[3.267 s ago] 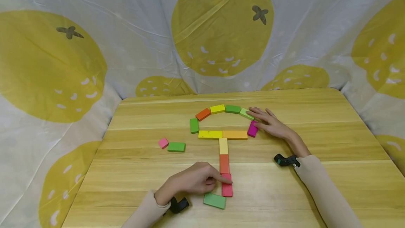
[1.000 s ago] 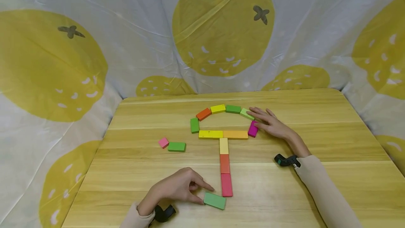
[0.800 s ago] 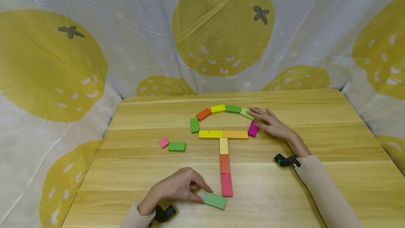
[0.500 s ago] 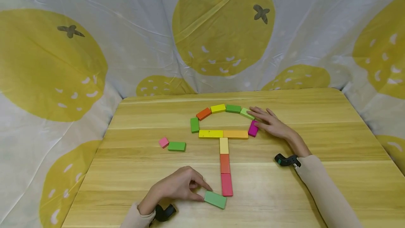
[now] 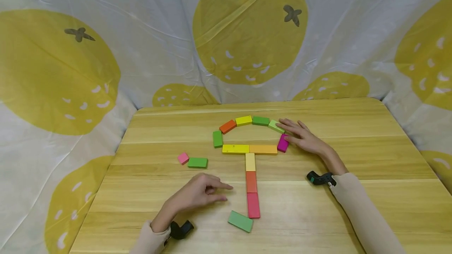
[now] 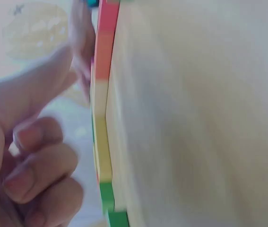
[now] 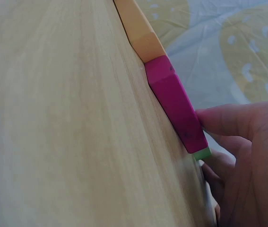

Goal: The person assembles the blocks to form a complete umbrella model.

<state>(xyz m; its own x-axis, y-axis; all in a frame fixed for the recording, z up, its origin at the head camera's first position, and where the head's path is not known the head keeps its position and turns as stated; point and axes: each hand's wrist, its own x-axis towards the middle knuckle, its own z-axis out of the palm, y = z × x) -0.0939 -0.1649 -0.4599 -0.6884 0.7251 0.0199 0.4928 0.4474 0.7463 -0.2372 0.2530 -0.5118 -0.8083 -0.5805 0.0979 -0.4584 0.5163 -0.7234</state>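
Note:
My left hand (image 5: 192,196) hovers left of the block column, holding nothing; thumb and index finger stretch forward, and the left wrist view shows the other fingers bent. A pale green block (image 5: 240,221) lies slanted on the table below it, by the foot of the pinkish-red block (image 5: 253,205). Above that, an orange-red block (image 5: 251,182) and a cream block (image 5: 250,162) continue the column. My right hand (image 5: 303,138) rests by the arch's right end. Its thumb touches the magenta block (image 7: 176,106), and its fingers lie at the light green block (image 5: 275,126).
A yellow block (image 5: 235,149) and a light orange block (image 5: 263,149) form a crossbar under an arch of several blocks. A pink block (image 5: 183,158) and a green block (image 5: 197,163) lie apart on the left of the wooden table (image 5: 335,214). A patterned cloth (image 5: 159,50) hangs behind.
My left hand first pressed the pinkish-red block, then moved down to the pale green block's left end. Now it has lifted away, up the table. My right hand has stayed in place.

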